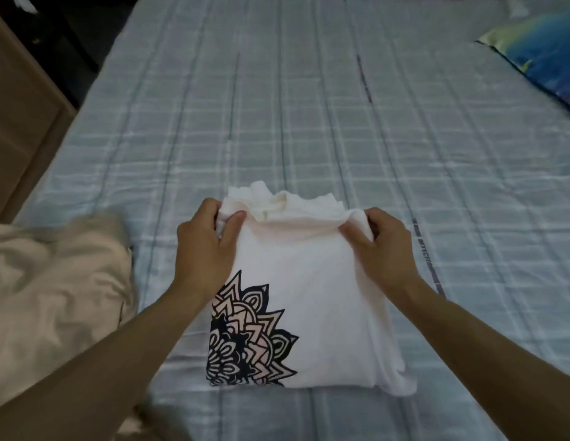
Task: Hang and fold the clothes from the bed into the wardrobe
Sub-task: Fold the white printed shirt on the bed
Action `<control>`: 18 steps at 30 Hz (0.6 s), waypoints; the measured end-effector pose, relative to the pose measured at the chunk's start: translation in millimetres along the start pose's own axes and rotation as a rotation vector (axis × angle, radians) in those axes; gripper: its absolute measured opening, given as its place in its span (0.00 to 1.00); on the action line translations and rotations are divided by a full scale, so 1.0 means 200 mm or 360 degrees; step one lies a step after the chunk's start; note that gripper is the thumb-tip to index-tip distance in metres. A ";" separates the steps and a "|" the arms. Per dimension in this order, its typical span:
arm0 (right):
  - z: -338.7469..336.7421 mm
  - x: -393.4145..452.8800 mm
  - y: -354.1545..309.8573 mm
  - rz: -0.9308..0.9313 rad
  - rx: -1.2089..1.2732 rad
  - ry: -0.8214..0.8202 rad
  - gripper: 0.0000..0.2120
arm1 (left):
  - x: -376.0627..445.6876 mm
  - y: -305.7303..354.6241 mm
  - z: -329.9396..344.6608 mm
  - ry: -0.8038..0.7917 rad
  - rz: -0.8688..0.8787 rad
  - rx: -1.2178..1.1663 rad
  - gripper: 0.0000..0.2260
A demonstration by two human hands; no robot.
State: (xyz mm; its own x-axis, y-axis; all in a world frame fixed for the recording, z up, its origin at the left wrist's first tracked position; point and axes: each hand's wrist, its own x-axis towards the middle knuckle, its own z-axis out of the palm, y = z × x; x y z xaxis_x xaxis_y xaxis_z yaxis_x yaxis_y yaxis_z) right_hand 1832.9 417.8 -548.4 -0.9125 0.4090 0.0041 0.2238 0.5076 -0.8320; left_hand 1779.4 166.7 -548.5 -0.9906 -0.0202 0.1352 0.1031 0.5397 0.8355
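A white T-shirt (pixel 312 300) lies partly folded on the bed (pixel 309 122), a black and pink mandala print showing on its lower left. My left hand (pixel 207 243) grips the far left corner of the shirt, fingers curled round the bunched fabric. My right hand (pixel 382 240) pinches the far right corner. Both hands hold the far edge slightly lifted off the bed. A cream garment (pixel 54 288) lies crumpled on the bed to the left of the shirt.
The bed is covered by a light blue checked sheet. A blue and green pillow (pixel 544 49) lies at the far right. A brown wooden furniture panel (pixel 19 100) stands along the bed's left side.
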 end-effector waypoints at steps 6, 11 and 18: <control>0.18 0.38 0.04 0.0302 -0.0228 -0.0173 0.21 | 0.29 -0.10 0.16 -0.0039 -0.0365 0.0226 0.12; 0.19 0.09 0.05 -0.0297 -0.0807 -0.0399 0.30 | 0.04 -0.13 0.20 -0.0251 0.0490 0.0906 0.19; 0.16 -0.19 0.34 -0.0703 -0.1299 -0.0932 0.33 | -0.17 -0.35 0.26 -0.0846 0.0655 0.1308 0.27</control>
State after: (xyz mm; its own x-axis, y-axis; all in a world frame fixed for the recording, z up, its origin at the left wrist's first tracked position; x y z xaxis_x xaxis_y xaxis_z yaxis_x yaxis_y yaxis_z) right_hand 1871.6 412.9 -621.8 -0.9409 -0.2463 -0.2323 -0.2006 0.9583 -0.2038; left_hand 1801.1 172.8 -640.0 -0.8256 0.5570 -0.0903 0.5440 0.8282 0.1348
